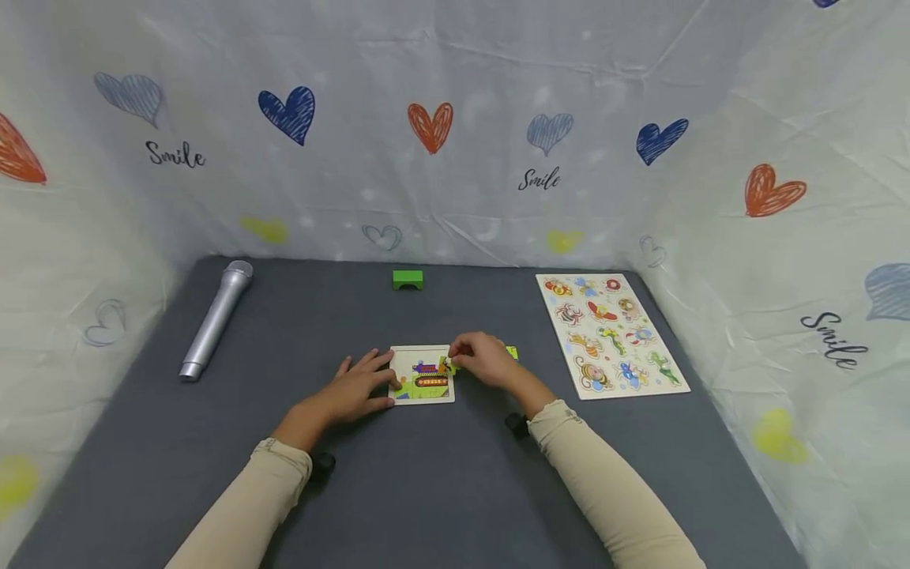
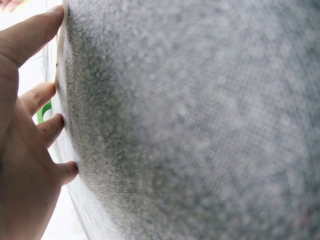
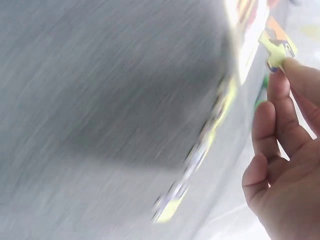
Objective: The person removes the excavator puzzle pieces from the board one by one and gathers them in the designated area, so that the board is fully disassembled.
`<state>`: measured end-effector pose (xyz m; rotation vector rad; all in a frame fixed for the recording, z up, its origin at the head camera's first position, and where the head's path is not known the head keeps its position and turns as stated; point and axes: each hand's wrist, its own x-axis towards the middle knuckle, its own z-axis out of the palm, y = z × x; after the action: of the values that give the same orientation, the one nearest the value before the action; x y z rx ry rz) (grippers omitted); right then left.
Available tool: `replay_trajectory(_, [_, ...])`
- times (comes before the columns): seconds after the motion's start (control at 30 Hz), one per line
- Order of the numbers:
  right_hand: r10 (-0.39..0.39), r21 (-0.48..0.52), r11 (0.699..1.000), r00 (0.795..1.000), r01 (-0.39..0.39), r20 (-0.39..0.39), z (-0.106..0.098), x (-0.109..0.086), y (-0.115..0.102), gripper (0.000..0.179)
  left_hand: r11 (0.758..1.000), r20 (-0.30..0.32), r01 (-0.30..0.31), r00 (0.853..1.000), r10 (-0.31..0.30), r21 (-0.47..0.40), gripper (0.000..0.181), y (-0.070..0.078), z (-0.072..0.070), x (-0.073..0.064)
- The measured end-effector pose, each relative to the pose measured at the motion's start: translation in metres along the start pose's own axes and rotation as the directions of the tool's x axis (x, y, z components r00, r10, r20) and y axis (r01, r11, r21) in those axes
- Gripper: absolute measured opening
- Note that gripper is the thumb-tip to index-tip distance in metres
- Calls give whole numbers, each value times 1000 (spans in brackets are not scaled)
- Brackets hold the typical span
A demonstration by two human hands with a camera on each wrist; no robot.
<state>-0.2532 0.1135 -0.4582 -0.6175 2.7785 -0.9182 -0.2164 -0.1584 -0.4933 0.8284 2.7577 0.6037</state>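
A small jigsaw tray (image 1: 423,402) with a pale frame lies in the middle of the table, partly filled with pieces forming a colourful vehicle picture. My left hand (image 1: 355,389) rests at its left side, fingers spread, with thumb and fingertips at the frame. Between thumb and fingertips my right hand (image 1: 486,360) pinches a yellow-green jigsaw piece (image 3: 276,52), held over the tray's right edge. In the right wrist view, more loose jigsaw pieces (image 3: 200,150) lie on the table below this hand; the head view shows only a bit of them behind it.
A green block (image 1: 407,278) with an arched cutout stands at the back. On the left lies a silver microphone (image 1: 216,320). A picture board of insects (image 1: 579,391) lies on the right. Fabric printed with hearts (image 1: 469,47) encloses the grey table (image 1: 441,490) at the back and sides.
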Motion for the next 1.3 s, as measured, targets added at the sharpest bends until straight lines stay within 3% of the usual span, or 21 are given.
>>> replay_trajectory(0.3, [64, -68, 996, 996, -60, 61, -7, -14, 26, 7, 1000, 3, 11, 1000, -11, -2, 15, 0, 0, 2])
replay_trajectory(0.77, [66, -120, 991, 998, -64, 15, 2, -13, 30, 6, 1000, 18, 14, 1000, -15, 1, 16, 2, -3, -2])
replay_trajectory(0.93, [64, -94, 994, 998, -64, -4, 3, -9, 20, 6, 1000, 18, 3, 1000, -3, 21, 17, 2, -8, 0])
replay_trajectory(1.03, [15, -111, 994, 1000, -15, 6, 9, -3, 9, 8, 1000, 23, 4, 1000, -4, 26, 17, 1, -11, 1])
replay_trajectory(1.2, [-96, -208, 973, 995, 100, 28, 27, 7, -9, 16, 1000, 39, 18, 999, -19, 22, 19, 1, -9, -1])
replay_trajectory(1.3, [-105, -279, 954, 994, 108, 27, 36, 11, -16, 22, 1000, 44, 19, 999, -19, 9, 19, 3, -6, -3])
